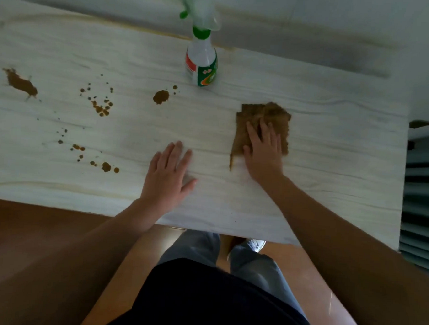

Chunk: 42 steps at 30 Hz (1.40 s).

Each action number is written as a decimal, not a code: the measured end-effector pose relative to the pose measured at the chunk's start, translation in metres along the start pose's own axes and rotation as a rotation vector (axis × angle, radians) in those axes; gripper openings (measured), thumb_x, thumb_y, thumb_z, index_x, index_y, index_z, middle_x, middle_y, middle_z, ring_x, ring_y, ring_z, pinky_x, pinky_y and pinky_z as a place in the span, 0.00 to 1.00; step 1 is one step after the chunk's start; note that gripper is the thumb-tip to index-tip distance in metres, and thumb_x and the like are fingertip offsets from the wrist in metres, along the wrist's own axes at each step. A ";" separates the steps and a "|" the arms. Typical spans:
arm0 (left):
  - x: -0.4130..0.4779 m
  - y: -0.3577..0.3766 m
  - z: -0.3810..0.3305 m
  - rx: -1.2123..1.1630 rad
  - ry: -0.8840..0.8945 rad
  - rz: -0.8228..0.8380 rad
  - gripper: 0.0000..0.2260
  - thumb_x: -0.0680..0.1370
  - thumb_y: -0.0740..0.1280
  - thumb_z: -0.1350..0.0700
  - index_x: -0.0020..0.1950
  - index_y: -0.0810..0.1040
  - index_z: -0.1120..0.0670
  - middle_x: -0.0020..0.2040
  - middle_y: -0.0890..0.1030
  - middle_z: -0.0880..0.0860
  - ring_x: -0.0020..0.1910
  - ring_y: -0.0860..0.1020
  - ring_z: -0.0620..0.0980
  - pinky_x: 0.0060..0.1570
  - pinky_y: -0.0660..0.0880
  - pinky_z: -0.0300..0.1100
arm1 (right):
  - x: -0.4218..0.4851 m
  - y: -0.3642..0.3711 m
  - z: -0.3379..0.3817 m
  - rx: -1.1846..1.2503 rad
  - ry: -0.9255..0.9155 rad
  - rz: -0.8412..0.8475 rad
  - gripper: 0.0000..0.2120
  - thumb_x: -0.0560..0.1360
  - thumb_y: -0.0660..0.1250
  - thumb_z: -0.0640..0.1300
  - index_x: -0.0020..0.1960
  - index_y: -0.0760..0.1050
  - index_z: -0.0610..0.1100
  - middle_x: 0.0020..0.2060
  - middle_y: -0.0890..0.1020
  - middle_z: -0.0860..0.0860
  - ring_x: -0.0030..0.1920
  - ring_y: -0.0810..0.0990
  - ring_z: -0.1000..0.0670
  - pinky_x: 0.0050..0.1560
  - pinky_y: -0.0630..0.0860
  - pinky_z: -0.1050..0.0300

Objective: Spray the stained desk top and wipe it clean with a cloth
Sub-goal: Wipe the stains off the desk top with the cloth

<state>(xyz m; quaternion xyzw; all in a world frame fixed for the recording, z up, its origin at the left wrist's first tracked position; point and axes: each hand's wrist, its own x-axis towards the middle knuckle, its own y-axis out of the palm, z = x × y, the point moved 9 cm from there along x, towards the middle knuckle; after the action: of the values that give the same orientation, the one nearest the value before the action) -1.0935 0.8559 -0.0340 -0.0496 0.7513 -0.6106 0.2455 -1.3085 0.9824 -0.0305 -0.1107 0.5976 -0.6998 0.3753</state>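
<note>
While both forearms reach out over the near edge of the desk top (333,148), the left hand (169,171) lies palm down on the bare surface, its wrist straight. Its fingers (172,153) are straight and slightly spread, the thumb out to the side, and they hold nothing.

The right arm angles in from the right, and the right hand (263,152) rests palm down on a brown cloth (273,113). Its fingers (251,132) are extended and fanned, pressing the cloth flat against the desk rather than curling round it. The cloth sticks out beyond the fingertips and past the thumb side. Its long axis runs from the near edge toward the far one, leaning a little to the right.

A spray bottle (201,62) stands upright well beyond the fingertips of both hands, about midway between them, its green trigger head turned left.

Brown stains lie left of the left hand's fingers: a round blot (161,96), a spatter cluster (101,107), a smear (21,84) and scattered drops (106,167).
</note>
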 end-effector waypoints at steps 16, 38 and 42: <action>0.000 0.011 0.007 -0.073 0.008 -0.095 0.34 0.81 0.55 0.36 0.82 0.57 0.53 0.83 0.53 0.58 0.82 0.52 0.59 0.77 0.56 0.59 | -0.025 0.015 0.036 0.090 -0.005 -0.052 0.28 0.78 0.63 0.43 0.78 0.63 0.48 0.78 0.60 0.44 0.79 0.55 0.42 0.78 0.52 0.40; 0.001 0.015 0.005 -0.063 -0.039 -0.079 0.34 0.81 0.51 0.36 0.83 0.54 0.53 0.83 0.51 0.58 0.82 0.49 0.58 0.78 0.55 0.60 | 0.107 -0.052 -0.056 0.013 0.190 -0.070 0.27 0.83 0.56 0.47 0.80 0.55 0.51 0.80 0.54 0.46 0.79 0.52 0.42 0.78 0.50 0.44; 0.001 0.015 0.003 -0.070 -0.056 -0.068 0.33 0.81 0.53 0.37 0.82 0.56 0.53 0.83 0.52 0.58 0.82 0.49 0.58 0.77 0.56 0.61 | 0.155 -0.063 -0.038 0.017 0.157 -0.061 0.27 0.83 0.56 0.47 0.80 0.55 0.51 0.80 0.54 0.47 0.79 0.51 0.41 0.79 0.49 0.44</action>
<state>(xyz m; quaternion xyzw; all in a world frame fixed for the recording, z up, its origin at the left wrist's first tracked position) -1.0896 0.8564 -0.0484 -0.1007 0.7631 -0.5901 0.2434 -1.4640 0.9092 -0.0283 -0.0705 0.6157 -0.7224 0.3067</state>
